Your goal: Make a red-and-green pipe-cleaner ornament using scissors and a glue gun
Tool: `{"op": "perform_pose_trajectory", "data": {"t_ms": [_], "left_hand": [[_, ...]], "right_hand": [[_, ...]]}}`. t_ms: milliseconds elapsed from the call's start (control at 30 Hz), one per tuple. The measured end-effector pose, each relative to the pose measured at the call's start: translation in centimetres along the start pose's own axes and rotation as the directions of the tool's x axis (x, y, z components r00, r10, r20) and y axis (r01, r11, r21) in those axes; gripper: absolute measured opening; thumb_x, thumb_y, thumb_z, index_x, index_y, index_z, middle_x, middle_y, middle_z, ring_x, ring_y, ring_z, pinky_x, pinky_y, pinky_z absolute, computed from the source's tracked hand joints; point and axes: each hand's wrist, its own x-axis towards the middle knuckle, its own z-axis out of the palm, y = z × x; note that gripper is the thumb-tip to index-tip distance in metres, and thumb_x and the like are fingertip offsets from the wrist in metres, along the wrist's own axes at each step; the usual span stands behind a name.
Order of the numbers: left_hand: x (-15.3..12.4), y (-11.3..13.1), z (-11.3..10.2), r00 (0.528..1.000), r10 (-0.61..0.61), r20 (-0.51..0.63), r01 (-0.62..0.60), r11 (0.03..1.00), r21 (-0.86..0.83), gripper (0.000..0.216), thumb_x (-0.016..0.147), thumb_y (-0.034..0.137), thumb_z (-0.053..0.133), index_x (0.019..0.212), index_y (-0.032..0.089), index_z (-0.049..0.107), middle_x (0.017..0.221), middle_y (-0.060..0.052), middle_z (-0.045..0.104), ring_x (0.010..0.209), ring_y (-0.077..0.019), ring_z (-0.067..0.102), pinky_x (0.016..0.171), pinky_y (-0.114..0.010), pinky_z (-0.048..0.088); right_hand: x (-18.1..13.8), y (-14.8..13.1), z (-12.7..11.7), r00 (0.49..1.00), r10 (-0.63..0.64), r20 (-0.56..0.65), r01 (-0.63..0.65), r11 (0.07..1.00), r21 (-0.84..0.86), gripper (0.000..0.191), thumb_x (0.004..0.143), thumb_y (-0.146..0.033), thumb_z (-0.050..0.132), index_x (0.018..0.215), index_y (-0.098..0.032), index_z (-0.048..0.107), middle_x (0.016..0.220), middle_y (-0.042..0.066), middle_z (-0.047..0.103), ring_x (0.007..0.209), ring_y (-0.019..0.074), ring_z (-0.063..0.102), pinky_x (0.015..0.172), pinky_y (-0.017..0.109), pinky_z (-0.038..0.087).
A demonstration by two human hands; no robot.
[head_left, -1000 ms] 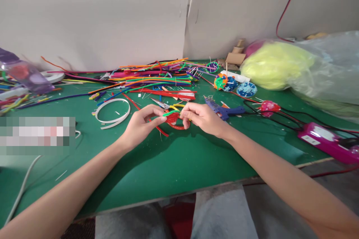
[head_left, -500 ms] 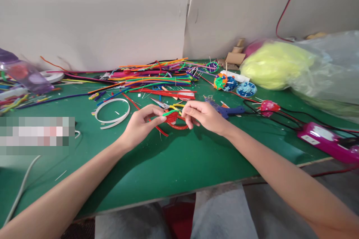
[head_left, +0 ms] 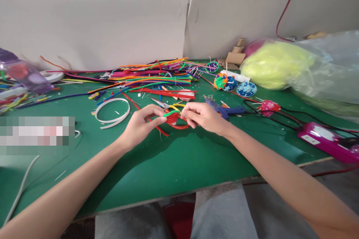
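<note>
My left hand (head_left: 146, 122) pinches a small red piece with a green fuzzy edge (head_left: 172, 115), apparently of pipe cleaner, between thumb and fingers. At its right end my right hand (head_left: 199, 115) has its fingertips pressed together, touching or nearly touching the green edge. What those fingertips hold, if anything, is too small to make out. Just behind the piece lie scissors (head_left: 160, 102) with yellow handles. Close below it, a red curved strip (head_left: 179, 127) rests on the green table (head_left: 168, 168).
Bundles of coloured pipe cleaners (head_left: 157, 78) lie along the wall. A blue glue gun (head_left: 231, 111) is right of my hands, with a magenta power strip (head_left: 322, 136) and cables beyond. A white coiled band (head_left: 112, 114) lies left. Plastic bags (head_left: 280, 63) fill the back right.
My right hand has shifted slightly left, bringing its fingertips up to the green edge of the piece. My left hand stays almost still.
</note>
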Motion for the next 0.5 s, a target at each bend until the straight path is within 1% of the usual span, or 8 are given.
{"op": "perform_pose_trajectory", "data": {"t_ms": [200,333,433,500], "left_hand": [[0.04,0.16,-0.1,1.0,0.003,0.021,-0.004,0.999,0.039,0.018,0.08,0.035,0.068,0.075,0.018,0.064,0.093,-0.006,0.066,0.095,-0.0206,0.06,0.085,-0.033,0.045],[0.03,0.15,0.02,1.0,-0.006,0.025,0.005,0.999,0.036,0.019,0.079,0.036,0.068,0.075,0.018,0.064,0.093,-0.006,0.066,0.093,-0.0205,0.06,0.087,-0.034,0.045],[-0.01,0.06,0.09,0.999,-0.016,0.029,0.015,0.999,0.042,0.02,0.079,0.037,0.068,0.074,0.018,0.064,0.093,-0.006,0.066,0.093,-0.0205,0.06,0.088,-0.035,0.045],[-0.01,0.03,0.08,0.999,-0.023,0.03,0.022,0.999,0.044,0.021,0.079,0.037,0.068,0.074,0.017,0.064,0.092,-0.006,0.066,0.092,-0.0206,0.06,0.088,-0.035,0.045]], "right_hand": [[-0.16,0.06,0.0,0.999,-0.021,0.029,0.021,1.0,-0.016,0.021,0.094,-0.029,0.05,0.082,-0.015,0.058,0.054,-0.005,0.05,0.047,0.0071,0.045,0.05,0.022,0.033],[-0.29,-0.09,0.04,0.998,-0.034,0.049,0.034,0.999,-0.008,0.02,0.095,-0.027,0.05,0.082,-0.014,0.059,0.053,-0.005,0.05,0.047,0.0066,0.045,0.05,0.022,0.031],[-0.35,-0.23,-0.02,0.995,-0.063,0.074,0.058,0.996,0.07,0.021,0.094,-0.029,0.053,0.081,-0.014,0.06,0.053,-0.005,0.051,0.046,0.0059,0.045,0.048,0.021,0.031],[-0.32,-0.25,-0.16,0.994,-0.088,0.065,0.078,0.986,0.15,0.022,0.093,-0.031,0.055,0.081,-0.014,0.061,0.052,-0.005,0.051,0.045,0.0057,0.045,0.047,0.021,0.032]]}}
